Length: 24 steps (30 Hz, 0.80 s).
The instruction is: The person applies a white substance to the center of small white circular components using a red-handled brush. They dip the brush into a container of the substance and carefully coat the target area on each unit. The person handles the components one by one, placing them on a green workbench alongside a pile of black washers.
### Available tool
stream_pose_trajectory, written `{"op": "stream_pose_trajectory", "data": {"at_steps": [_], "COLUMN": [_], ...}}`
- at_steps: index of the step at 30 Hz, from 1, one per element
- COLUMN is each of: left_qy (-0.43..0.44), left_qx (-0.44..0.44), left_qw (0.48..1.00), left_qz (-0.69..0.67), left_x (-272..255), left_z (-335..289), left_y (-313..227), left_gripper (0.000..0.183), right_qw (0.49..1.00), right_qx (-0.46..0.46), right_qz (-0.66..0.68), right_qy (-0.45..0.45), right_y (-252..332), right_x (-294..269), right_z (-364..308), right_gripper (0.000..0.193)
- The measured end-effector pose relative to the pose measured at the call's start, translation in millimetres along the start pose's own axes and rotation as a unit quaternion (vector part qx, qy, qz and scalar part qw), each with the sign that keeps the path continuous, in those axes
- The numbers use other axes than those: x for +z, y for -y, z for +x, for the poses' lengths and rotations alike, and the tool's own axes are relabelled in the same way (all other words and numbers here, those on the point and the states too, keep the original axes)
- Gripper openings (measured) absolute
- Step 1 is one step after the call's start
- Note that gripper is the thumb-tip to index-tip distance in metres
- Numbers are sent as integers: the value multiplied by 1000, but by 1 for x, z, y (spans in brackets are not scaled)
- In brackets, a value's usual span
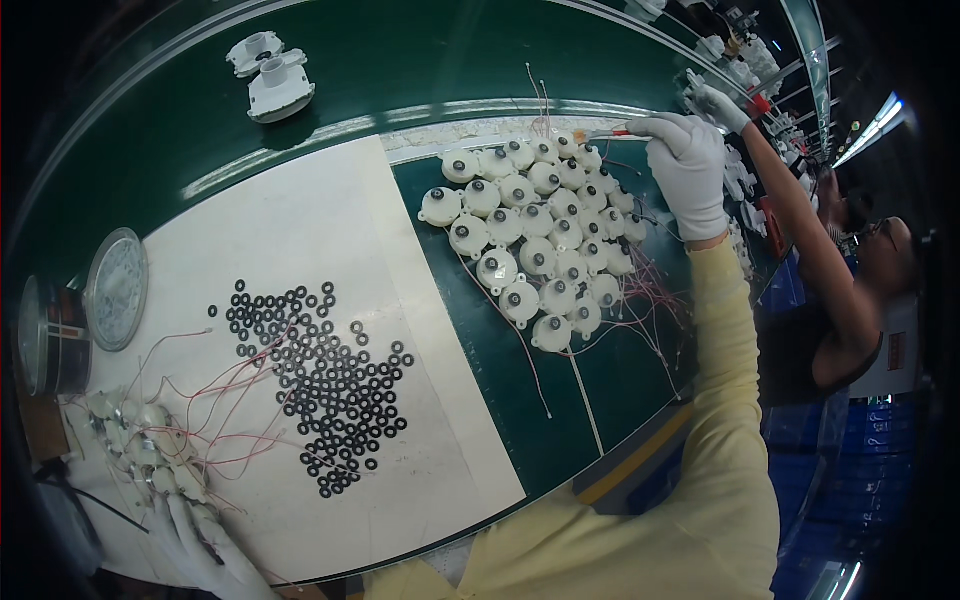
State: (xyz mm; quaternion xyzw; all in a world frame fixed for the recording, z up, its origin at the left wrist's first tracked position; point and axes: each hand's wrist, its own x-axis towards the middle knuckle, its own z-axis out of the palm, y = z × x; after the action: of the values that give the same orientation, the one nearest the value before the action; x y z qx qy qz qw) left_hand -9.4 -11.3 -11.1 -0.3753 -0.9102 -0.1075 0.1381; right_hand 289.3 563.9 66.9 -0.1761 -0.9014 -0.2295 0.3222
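My right hand (688,170), in a white glove, is closed round a thin brush-like tool (612,133) with a red section. Its tip reaches the far edge of a cluster of round off-white motors (538,255) with black washers on their shafts and red and white wires. At the lower left, my gloved left hand (200,550) has its fingers stretched out against a second heap of off-white motors (140,440) with trailing wires. Many loose black rubber washers (340,385) lie spread over the white sheet (400,510) between the hands.
Two white housings (278,92) sit on the green belt (400,50) beyond the bench. A round clear lid (117,290) and a tub (55,335) stand at the left. At the right, a co-worker's arm (805,215) extends toward white parts, with the gloved hand (715,103) close beyond mine.
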Motion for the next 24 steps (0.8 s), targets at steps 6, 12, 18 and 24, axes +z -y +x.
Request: {"op": "stream_pose_trajectory", "data": {"at_steps": [6, 12, 18, 24], "left_qy": [-13, 3, -8, -8], "left_qx": [32, 25, 26, 26], "left_qw": [999, 1000, 1000, 1000], "left_qz": [3, 18, 8, 3], "left_x": [2, 0, -1, 0], "left_z": [0, 1, 1, 1], "left_y": [7, 10, 2, 3], "left_gripper": [46, 47, 45, 42], "right_qw": [1000, 1000, 1000, 997], "right_qx": [-2, 1, 10, 40], "right_qz": [9, 18, 15, 65], "right_qy": [3, 5, 24, 31], "right_y": [3, 6, 7, 1], "right_x": [7, 17, 17, 20], "right_z": [3, 3, 2, -6], "right_gripper": [23, 22, 21, 20]}}
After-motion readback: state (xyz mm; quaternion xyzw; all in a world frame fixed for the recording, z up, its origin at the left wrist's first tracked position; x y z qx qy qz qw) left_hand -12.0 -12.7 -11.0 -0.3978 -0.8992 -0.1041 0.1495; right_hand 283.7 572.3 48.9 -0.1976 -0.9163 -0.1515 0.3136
